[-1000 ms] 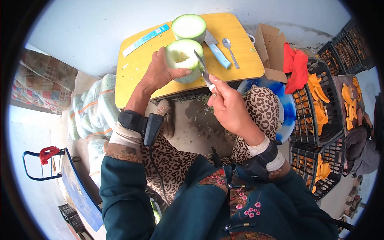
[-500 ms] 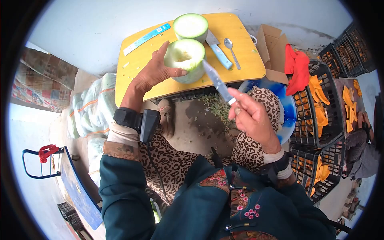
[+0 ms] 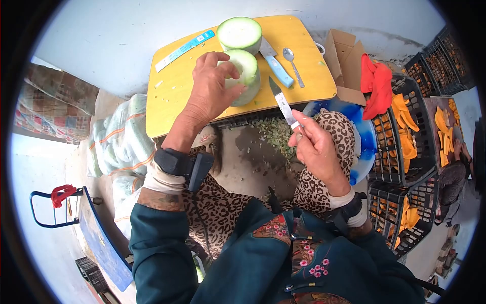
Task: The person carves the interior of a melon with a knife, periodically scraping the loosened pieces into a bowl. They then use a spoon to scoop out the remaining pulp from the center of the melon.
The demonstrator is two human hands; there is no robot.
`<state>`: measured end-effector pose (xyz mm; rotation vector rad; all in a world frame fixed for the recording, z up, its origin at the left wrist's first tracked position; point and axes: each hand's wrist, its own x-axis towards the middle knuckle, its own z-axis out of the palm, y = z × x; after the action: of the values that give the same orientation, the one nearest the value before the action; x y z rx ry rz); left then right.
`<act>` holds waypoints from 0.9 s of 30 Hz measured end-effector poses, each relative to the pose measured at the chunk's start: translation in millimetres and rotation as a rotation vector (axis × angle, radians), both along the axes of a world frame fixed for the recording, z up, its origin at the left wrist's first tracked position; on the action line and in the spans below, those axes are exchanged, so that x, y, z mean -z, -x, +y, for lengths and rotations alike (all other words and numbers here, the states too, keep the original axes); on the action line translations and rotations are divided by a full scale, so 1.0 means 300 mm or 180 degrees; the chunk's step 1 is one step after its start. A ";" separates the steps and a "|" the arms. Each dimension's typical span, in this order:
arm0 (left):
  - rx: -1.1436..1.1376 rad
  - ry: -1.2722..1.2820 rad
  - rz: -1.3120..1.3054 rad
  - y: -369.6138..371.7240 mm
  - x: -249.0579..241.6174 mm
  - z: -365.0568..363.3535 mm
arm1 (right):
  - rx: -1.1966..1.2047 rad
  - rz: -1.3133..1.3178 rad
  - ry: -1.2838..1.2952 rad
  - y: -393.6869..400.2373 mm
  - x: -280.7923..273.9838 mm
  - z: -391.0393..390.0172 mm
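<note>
A hollowed winter melon piece (image 3: 249, 83), pale green outside with white flesh, stands on the front of the yellow table (image 3: 177, 96). Over its cut top is my left hand (image 3: 212, 83), fingers bent and parted from the thumb, covering much of the hollow. Whether the fingertips touch the flesh is hard to tell. My right hand (image 3: 319, 149) grips a small knife (image 3: 282, 104), its blade pointing up and left, apart from the melon. Just behind stands a second winter melon piece (image 3: 239, 33), cut face up.
On the table lie a blue-handled cleaver (image 3: 278, 70), a spoon (image 3: 292, 66) and a blue-and-white packaging strip (image 3: 185, 50). A cardboard box (image 3: 345, 63), a blue basin (image 3: 360, 169) and black crates (image 3: 385, 152) with orange slices stand right. Wrapped bundles (image 3: 119, 129) lie left; another person's hand (image 3: 460, 150) shows far right.
My left hand has moved from the melon's left side to over its top, with the fingers now bent. The knife in my right hand has drawn away from the melon's rim, lower and rightward.
</note>
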<state>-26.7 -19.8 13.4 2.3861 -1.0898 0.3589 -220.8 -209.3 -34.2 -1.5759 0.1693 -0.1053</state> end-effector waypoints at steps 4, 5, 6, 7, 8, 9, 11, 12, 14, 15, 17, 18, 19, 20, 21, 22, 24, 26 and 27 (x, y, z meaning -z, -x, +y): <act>0.0077 0.0067 -0.0050 0.016 0.007 -0.021 | -0.0081 0.0089 -0.0035 0.000 -0.003 -0.003; 0.0089 0.0066 -0.0052 0.020 0.007 -0.024 | -0.0076 0.0056 -0.0004 0.001 0.000 -0.004; 0.0114 0.0119 -0.0096 0.025 0.004 -0.025 | -0.0075 0.0022 0.0028 0.001 0.006 -0.004; 0.0136 0.0173 -0.0140 0.030 0.000 -0.025 | -0.0077 -0.0010 0.0060 0.002 0.008 -0.003; 0.0154 0.0228 -0.0187 0.037 -0.006 -0.025 | -0.0037 0.0021 0.0018 0.002 0.001 -0.003; 0.0312 0.0293 -0.0157 0.056 -0.024 -0.025 | 0.0006 0.0049 -0.0022 0.003 -0.013 -0.003; 0.0642 0.0424 -0.0088 0.114 -0.054 -0.017 | 0.0074 0.0002 0.0043 0.004 -0.027 -0.002; 0.0814 0.0274 0.0198 0.130 -0.047 -0.008 | 0.0094 -0.0072 0.0154 0.003 -0.031 0.000; 0.1143 -0.0018 0.0777 0.146 -0.032 0.016 | 0.0097 -0.0168 0.0383 -0.001 -0.046 0.008; 0.1146 -0.0082 0.0568 0.144 -0.021 0.025 | 0.0081 -0.0193 0.0500 -0.003 -0.061 0.015; 0.0520 0.0240 0.0077 0.140 -0.016 0.031 | 0.0048 -0.0288 0.0699 -0.009 -0.085 0.036; 0.0201 0.0396 -0.0169 0.137 -0.016 0.034 | 0.0027 -0.0353 0.0777 -0.012 -0.095 0.052; -0.0106 0.0231 -0.0462 0.116 -0.018 0.050 | 0.0006 -0.0420 0.0854 -0.018 -0.099 0.063; -0.0377 0.0221 -0.0440 0.099 -0.012 0.056 | -0.0039 -0.0480 0.0935 -0.025 -0.097 0.069; -0.0646 0.0208 -0.0414 0.081 0.000 0.058 | -0.0082 -0.0537 0.1014 -0.034 -0.090 0.071; -0.0919 0.0201 -0.0382 0.065 0.008 0.063 | -0.0132 -0.0592 0.1099 -0.038 -0.088 0.073; -0.1060 0.0041 0.0464 0.025 0.018 0.078 | -0.0170 -0.0308 0.0914 -0.040 -0.084 0.066; -0.0984 0.0376 0.1298 -0.015 0.042 0.097 | -0.0181 -0.0120 0.0638 -0.040 -0.068 0.047; -0.0909 0.0400 0.1672 -0.038 0.047 0.102 | -0.0153 -0.0039 0.0483 -0.042 -0.064 0.036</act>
<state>-15.1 10.9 -0.6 2.3283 -0.4780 -0.1067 -208.2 -198.3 -14.9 -1.7291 0.1158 -0.0920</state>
